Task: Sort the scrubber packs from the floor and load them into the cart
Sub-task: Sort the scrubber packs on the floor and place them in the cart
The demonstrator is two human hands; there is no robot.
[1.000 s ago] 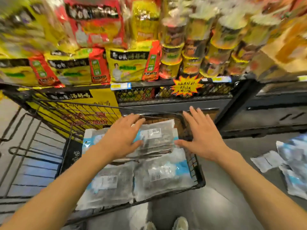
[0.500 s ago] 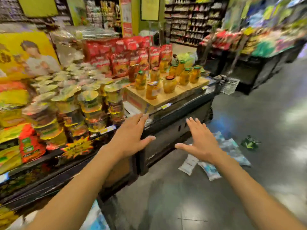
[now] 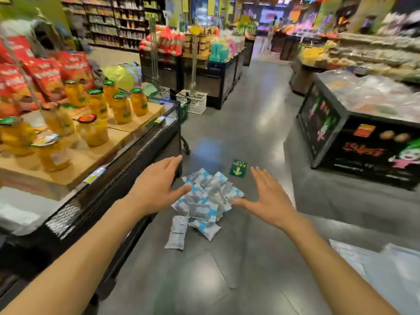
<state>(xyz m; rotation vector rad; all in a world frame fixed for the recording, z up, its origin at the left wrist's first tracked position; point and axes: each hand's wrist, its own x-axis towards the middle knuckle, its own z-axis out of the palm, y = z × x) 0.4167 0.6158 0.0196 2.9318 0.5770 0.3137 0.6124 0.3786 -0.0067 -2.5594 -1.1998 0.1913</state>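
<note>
Now I've turned away from the cart, which has dropped out of view, and the heap of scrubber packs [image 3: 204,201] lies on the floor [image 3: 250,269] ahead, beside the display stand's corner. My left hand [image 3: 156,192] and right hand [image 3: 270,201] reach out wide and empty (nothing held), flanking the heap: next load, I judge.

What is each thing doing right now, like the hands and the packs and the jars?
left hand: open, fingers straight, holding nothing.
right hand: open, fingers spread, holding nothing.
scrubber packs: heaped on the floor, not picked up.
single pack: lying flat beside the heap.
jars: upright, lids on.
</note>
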